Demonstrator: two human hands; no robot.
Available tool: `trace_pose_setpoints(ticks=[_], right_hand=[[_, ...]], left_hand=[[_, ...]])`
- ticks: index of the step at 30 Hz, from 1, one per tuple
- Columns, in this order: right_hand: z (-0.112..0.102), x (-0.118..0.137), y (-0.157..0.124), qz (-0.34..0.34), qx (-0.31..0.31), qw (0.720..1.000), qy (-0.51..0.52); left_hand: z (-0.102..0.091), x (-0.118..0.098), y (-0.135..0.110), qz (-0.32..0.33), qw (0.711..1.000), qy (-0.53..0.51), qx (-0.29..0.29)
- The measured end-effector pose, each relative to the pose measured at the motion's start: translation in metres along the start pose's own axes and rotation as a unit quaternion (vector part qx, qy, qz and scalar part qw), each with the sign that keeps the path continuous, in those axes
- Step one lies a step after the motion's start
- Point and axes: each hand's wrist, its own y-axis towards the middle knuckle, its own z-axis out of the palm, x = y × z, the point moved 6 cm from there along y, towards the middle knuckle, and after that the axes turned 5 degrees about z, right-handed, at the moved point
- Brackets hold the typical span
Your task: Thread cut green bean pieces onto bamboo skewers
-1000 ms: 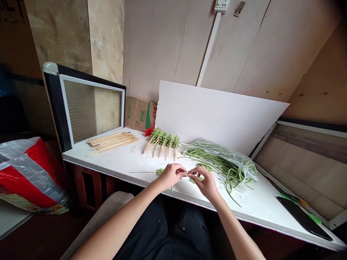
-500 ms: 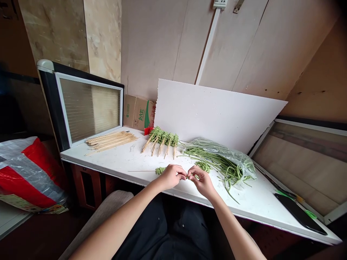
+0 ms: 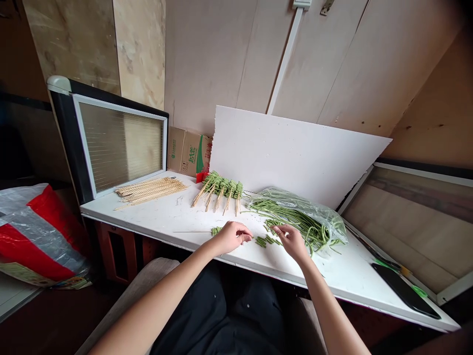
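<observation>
My left hand [image 3: 229,235] rests on the white board table [image 3: 173,217], fingers closed round a thin bamboo skewer [image 3: 192,231] that carries a few folded green bean pieces [image 3: 216,230]. My right hand [image 3: 291,239] has moved right and pinches at a small heap of cut long-bean pieces [image 3: 272,226]. More cut pieces [image 3: 263,241] lie between the two hands. Behind the right hand a clear plastic bag of long beans [image 3: 299,217] lies open on the table.
Finished bean skewers [image 3: 221,190] lie fanned at the back, a pile of bare skewers [image 3: 150,190] to their left. A white panel [image 3: 295,153] leans on the wall beside a cardboard box [image 3: 189,153]. A black phone [image 3: 404,292] lies right. A red-and-clear bag [image 3: 33,236] sits at left.
My hands were together at the skewer's tip; now the right hand has pulled away to the right onto the cut beans, while the left stays on the skewer.
</observation>
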Motion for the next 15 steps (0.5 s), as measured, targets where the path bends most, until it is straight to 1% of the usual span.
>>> trace_pose_setpoints(ticks=[2,5,7,11,15], right_hand=[[-0.004,-0.021,0.004,0.004,-0.011,0.997,-0.072],[-0.005,-0.051,0.007,0.029,-0.015,0.992,-0.123],[-0.005,-0.065,0.007,0.043,-0.018,0.988,-0.145],[-0.007,-0.073,0.005,0.048,0.007,0.985,-0.165],[-0.013,-0.072,0.005,0.059,0.047,0.987,-0.143]], left_hand=[[0.001,0.003,0.0,-0.001,1.0,0.016,0.006],[0.002,0.003,0.0,0.011,0.999,0.038,0.009],[0.002,0.002,0.0,0.017,0.999,0.045,0.012],[0.002,0.006,0.001,0.018,0.998,0.055,0.018],[0.003,0.012,0.001,0.01,0.998,0.063,0.028]])
